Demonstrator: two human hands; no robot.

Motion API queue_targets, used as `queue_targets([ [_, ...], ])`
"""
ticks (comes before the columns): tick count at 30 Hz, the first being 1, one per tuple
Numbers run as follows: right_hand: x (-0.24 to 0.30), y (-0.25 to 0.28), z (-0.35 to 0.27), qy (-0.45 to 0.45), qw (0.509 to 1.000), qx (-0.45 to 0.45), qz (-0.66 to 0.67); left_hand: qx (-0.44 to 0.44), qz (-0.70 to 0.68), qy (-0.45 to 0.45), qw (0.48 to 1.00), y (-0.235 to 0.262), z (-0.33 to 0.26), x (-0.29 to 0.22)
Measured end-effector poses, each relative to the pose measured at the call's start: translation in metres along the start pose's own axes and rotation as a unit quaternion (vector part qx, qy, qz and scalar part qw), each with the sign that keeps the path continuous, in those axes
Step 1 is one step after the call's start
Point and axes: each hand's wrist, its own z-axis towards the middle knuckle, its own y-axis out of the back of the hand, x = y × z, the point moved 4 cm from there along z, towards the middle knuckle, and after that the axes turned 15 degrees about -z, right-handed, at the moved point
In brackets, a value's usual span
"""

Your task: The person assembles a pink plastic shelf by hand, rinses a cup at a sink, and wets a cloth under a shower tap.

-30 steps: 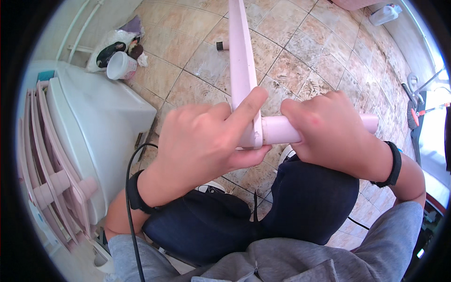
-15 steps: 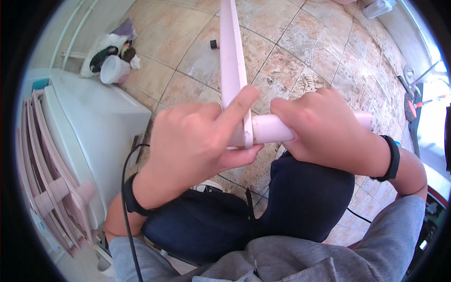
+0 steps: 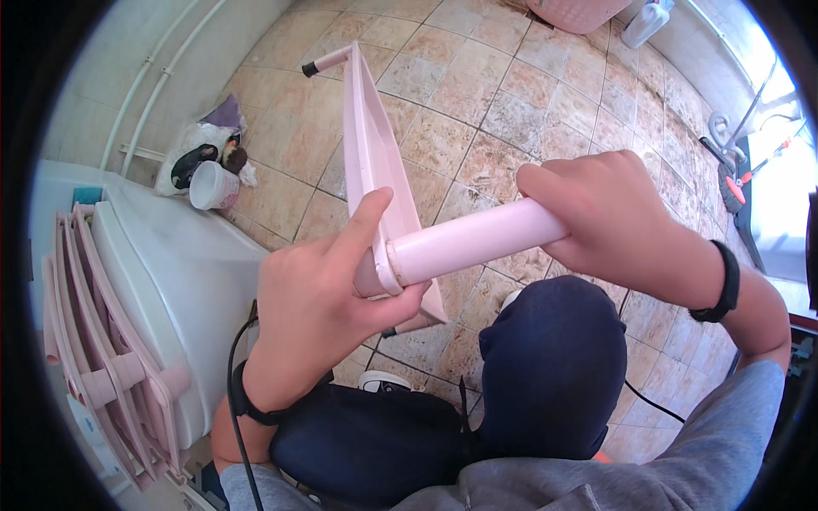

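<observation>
Between my hands is a pink plastic shelf frame (image 3: 361, 157), tilted, with a short black-tipped leg (image 3: 328, 61) at its far end. My left hand (image 3: 311, 294) is wrapped round its near corner, thumb and fingers either side of a socket there. A pink tube (image 3: 477, 241) runs from that corner to the right, its end at or in the socket; how deep it sits is hidden. Closed round the tube's other end is my right hand (image 3: 613, 230). A second black tip shows below the frame, near my left fingers.
Several pink shelf pieces (image 3: 106, 358) lean against a white tub-like unit (image 3: 183, 255) at my left. Beyond stand a white bucket (image 3: 213, 186) and a plastic bag (image 3: 200, 140). A pink basket (image 3: 581, 10), a white bottle (image 3: 648, 24) and a brush (image 3: 731, 192) lie farther off. A black cable (image 3: 237, 375) hangs by my left arm.
The shelf frame has tilted, and its far end and leg now show. More of the tube is exposed, with my right hand slightly farther from the corner. My left hand has shifted left and down.
</observation>
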Motion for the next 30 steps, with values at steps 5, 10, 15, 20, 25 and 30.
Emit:
queue_targets([
  [5, 0.0, 0.006, -0.006, 0.01, 0.987, -0.1, -0.127, -0.021, -0.02, 0.006, 1.0, 0.011, -0.001, 0.003],
  [10, 0.002, 0.007, -0.017, 0.014, 0.992, -0.081, -0.092, 0.017, -0.01, 0.014, 1.0, 0.018, -0.005, -0.002],
  [15, 0.003, 0.012, -0.013, 0.021, 0.992, -0.077, -0.096, 0.019, -0.011, 0.018, 1.0, 0.019, -0.007, -0.001],
  [20, 0.004, 0.016, -0.018, 0.028, 0.994, -0.041, -0.093, 0.054, 0.034, -0.03, 0.998, 0.024, -0.012, 0.005],
  [25, -0.184, 0.005, -0.178, -0.251, 0.95, -0.125, -0.138, -0.259, -0.167, 0.14, 0.941, 0.083, -0.079, 0.109],
  [30, -0.163, -0.013, -0.136, -0.321, 0.939, -0.073, -0.099, -0.192, 0.012, 0.151, 0.97, 0.072, -0.068, 0.08],
])
